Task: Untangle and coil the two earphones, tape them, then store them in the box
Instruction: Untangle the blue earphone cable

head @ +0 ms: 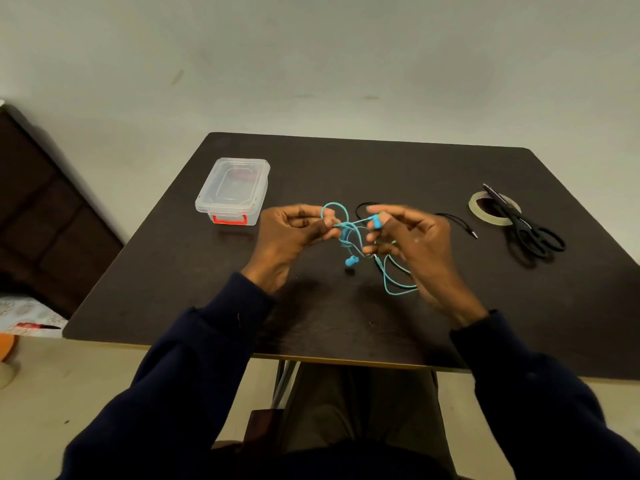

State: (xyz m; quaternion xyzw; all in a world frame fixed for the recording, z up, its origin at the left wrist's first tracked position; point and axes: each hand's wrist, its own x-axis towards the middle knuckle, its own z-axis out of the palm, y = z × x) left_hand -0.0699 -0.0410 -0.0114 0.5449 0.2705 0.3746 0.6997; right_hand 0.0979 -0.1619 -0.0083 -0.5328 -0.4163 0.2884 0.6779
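2 grips held apart to open the tangle: left grip [298, 230] pinches the blue earphone [351, 261] cord, right grip [412, 237] pinches its bud.

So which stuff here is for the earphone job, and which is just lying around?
For the job: blue earphones, black earphones, tape roll, scissors, lidded box.
Just lying about: orange thing, patterned cloth, dark wooden furniture.

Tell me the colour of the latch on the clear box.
The latch is red, shown best in the head view.
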